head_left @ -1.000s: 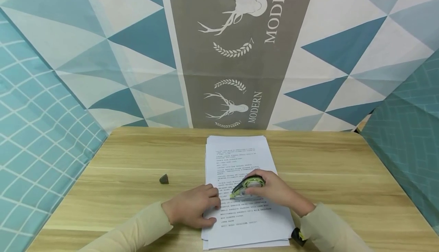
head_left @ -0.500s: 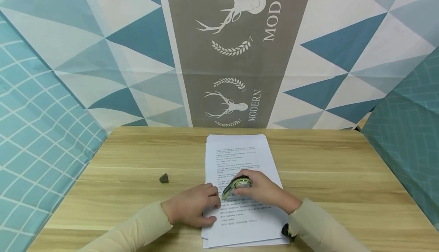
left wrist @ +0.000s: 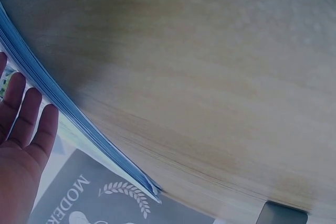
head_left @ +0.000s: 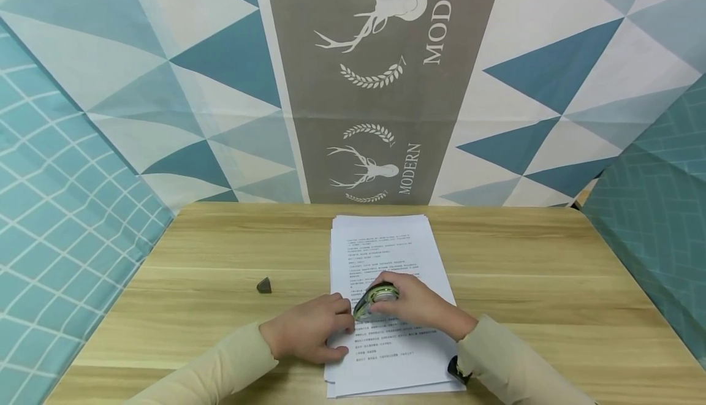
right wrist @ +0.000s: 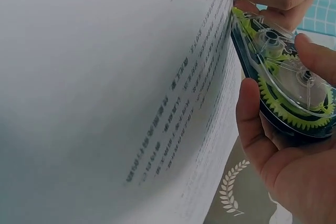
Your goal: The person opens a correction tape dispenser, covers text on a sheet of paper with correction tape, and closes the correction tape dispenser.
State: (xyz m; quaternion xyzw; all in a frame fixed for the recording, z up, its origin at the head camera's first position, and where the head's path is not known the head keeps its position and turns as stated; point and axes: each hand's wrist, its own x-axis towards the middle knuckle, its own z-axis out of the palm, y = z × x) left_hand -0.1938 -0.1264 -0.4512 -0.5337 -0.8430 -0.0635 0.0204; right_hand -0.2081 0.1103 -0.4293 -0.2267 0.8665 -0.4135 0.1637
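Head view, looking over the person's shoulder: one stack of printed paper (head_left: 394, 379) lies on the wooden tabletop (head_left: 529, 264), its lower sheets peeking out along the left and near edges; I can't count them. One correction tape (head_left: 382, 293) is over the middle of the top page, nose down at the left margin. The right hand (head_left: 420, 302) grips it, thumb to one side and fingers to the other, covering some of the print. Right wrist view gives its clear casing and green toothed wheels (right wrist: 268, 95); whether the nose touches the paper I can't tell.

The left hand (head_left: 314, 329) rests on the stack's left edge, fingers loose and holding nothing, and its fingertips crowd the tape's nose. Off to the left, well apart from the paper, sits one small dark piece (head_left: 265, 285). One black object (head_left: 457, 370) by the cuff of the right sleeve (head_left: 515, 362) hides part of the stack's near right corner. Behind the tabletop, a patterned wall cloth (head_left: 325, 74) carries two deer heads, three leafy sprigs and the word MODERN twice.
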